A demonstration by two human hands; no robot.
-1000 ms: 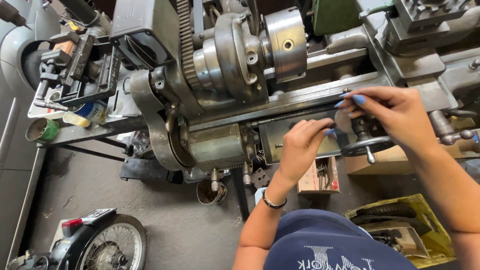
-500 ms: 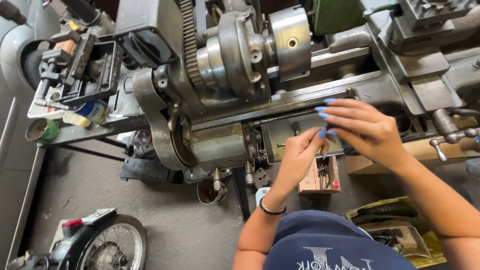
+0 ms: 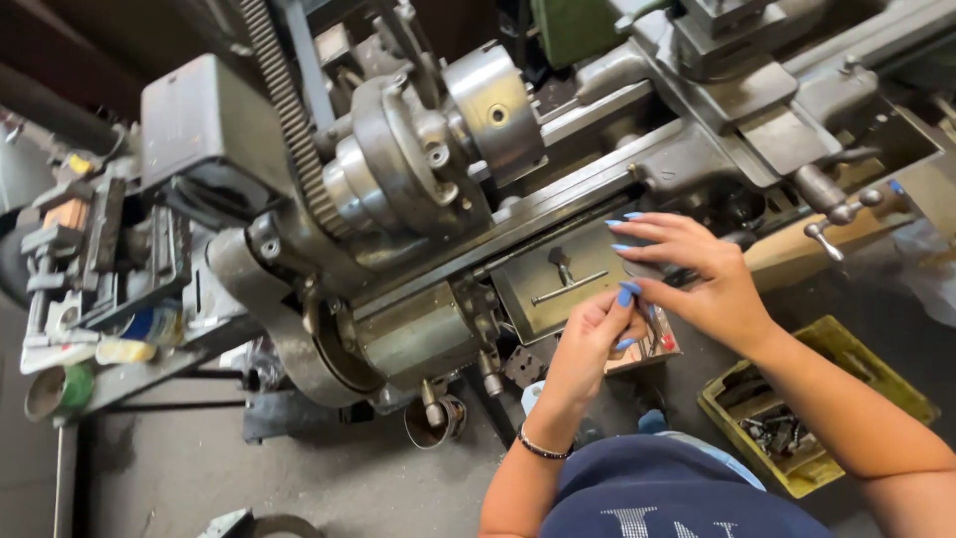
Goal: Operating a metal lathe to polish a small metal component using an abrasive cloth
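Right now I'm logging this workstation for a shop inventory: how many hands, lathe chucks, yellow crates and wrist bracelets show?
Hands: 2, left hand and right hand
Lathe chuck: 1
Yellow crate: 1
Wrist bracelet: 1
Total: 5

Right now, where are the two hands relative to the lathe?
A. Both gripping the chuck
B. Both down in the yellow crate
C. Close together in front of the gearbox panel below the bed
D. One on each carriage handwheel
C: the left hand and right hand meet in front of the grey gearbox panel, away from the chuck and the yellow crate.
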